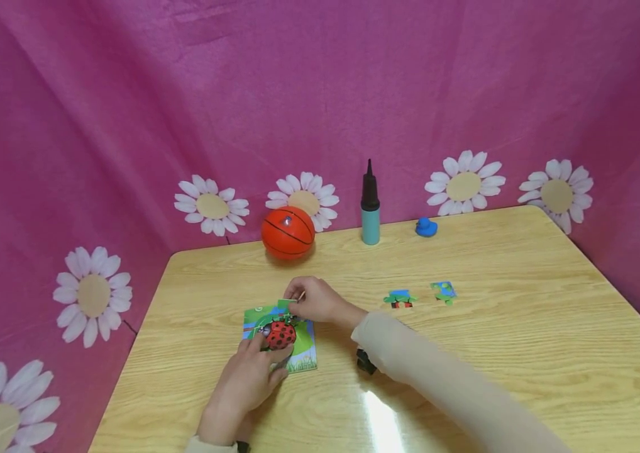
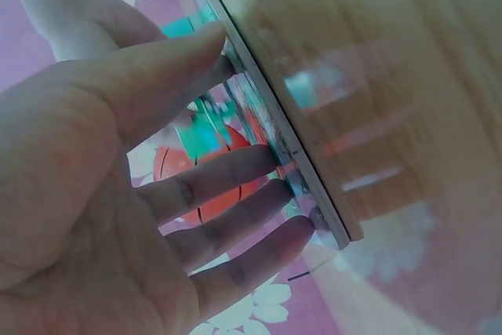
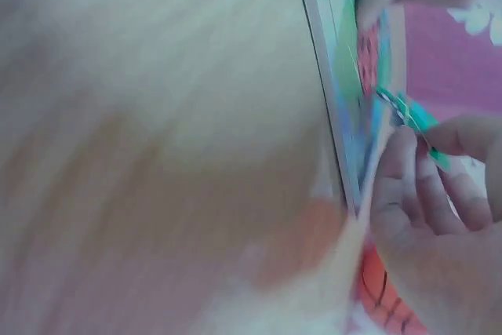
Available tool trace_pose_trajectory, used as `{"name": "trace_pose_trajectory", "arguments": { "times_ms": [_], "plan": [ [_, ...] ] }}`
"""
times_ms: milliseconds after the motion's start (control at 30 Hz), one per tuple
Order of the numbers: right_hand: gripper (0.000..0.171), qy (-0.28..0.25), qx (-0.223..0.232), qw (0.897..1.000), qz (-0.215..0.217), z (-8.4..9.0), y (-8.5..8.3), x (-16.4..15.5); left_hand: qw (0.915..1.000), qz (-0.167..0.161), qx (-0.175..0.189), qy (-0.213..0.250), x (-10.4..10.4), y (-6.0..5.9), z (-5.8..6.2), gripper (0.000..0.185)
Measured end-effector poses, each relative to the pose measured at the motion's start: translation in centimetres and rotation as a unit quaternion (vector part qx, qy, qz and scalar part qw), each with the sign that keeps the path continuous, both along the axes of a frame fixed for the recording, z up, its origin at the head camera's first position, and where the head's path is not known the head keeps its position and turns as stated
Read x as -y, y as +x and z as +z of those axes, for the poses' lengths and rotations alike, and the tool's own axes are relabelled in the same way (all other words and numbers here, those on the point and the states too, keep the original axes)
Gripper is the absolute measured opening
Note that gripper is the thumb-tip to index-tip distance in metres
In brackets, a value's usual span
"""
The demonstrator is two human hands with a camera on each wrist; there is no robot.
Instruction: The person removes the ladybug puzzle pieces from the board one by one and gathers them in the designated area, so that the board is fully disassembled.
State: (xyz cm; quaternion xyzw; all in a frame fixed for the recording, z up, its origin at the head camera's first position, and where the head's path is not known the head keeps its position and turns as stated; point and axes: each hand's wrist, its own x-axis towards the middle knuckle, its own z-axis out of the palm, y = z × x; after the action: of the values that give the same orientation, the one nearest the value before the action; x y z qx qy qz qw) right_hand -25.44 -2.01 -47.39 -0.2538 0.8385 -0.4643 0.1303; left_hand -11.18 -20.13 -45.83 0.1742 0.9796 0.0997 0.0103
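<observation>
Soft, fairly even light fills the head view, and both the left hand and the right hand show clearly. A hard white streak of glare lies on the table, to the right of the left hand. Beyond the right hand, the ball throws a soft shadow beneath itself. Far to the left hand's left, a flower looks stretched at the frame's edge. The left wrist view is dimmer and bluish — the hand shaded, the puzzle piece beyond it smeared. The right wrist view is hazy, the tabletop beside that hand blurred into pale and orange reflections.
</observation>
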Motion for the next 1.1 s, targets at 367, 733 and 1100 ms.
{"name": "trace_pose_trajectory", "arguments": {
  "times_ms": [367, 733, 1100],
  "plan": [
    [0.013, 0.054, 0.024, 0.998, 0.031, 0.9, -2.0, -7.5, 1.0, -0.001, -0.001, 0.007, 0.2, -0.2, 0.0, 0.036],
    [0.017, 0.151, -0.014, 0.987, 0.049, 1.2, -3.2, -12.7, 0.9998, 0.008, 0.012, 0.013, 0.2, 0.0, -0.2, 0.037],
    [0.019, 0.184, -0.016, 0.981, 0.054, 1.1, -3.4, -13.7, 0.9997, 0.012, 0.011, 0.019, 0.2, -0.1, -0.4, 0.037]
  ]
}}
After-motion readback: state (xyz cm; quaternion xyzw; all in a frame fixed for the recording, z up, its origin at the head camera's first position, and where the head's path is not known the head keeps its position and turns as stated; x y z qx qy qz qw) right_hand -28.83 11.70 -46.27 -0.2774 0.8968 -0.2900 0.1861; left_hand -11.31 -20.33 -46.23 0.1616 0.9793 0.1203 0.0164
